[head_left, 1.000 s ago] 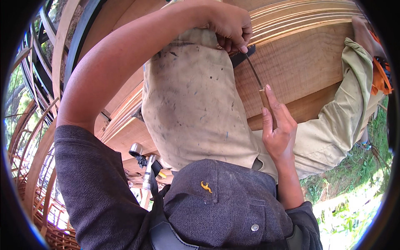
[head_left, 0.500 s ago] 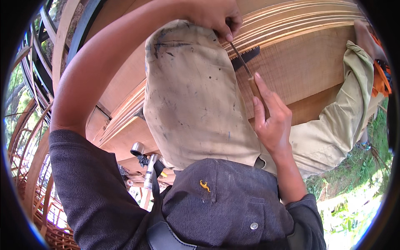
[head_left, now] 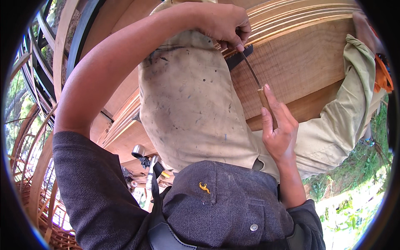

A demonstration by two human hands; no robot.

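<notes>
A thin metal file (head_left: 251, 71) with a wooden handle (head_left: 266, 106) spans the gap between the two hands, running diagonally from upper left to lower right across the face of a wooden panel (head_left: 304, 62). The far tip of the blade sits under the left hand (head_left: 223, 25); the handle end rests in the right hand (head_left: 280, 129), lower and nearer in the scene.

The blade is narrow, dark and straight. The handle is pale brown and cylindrical. The panel is broad, flat, reddish-brown timber with visible fine grain; its upper edge carries several parallel pale strips that curve with the lens. A dark toothed strip (head_left: 238, 58) lies against the panel just left of the blade. A stained, beige cloth trouser leg (head_left: 187, 104), spotted with dark marks, fills the centre. Curved timber ribs (head_left: 37, 137) stand at the far left.

Left hand: curled nearly closed, fingertips pinching the blade's tip and pressing it toward the panel. Right hand: mostly extended, palm toward the camera, fingers straight and pointing up, with the handle lying along the fingers; the thumb's position behind it cannot be determined. The grip here is loose contact, not a full fist.
</notes>
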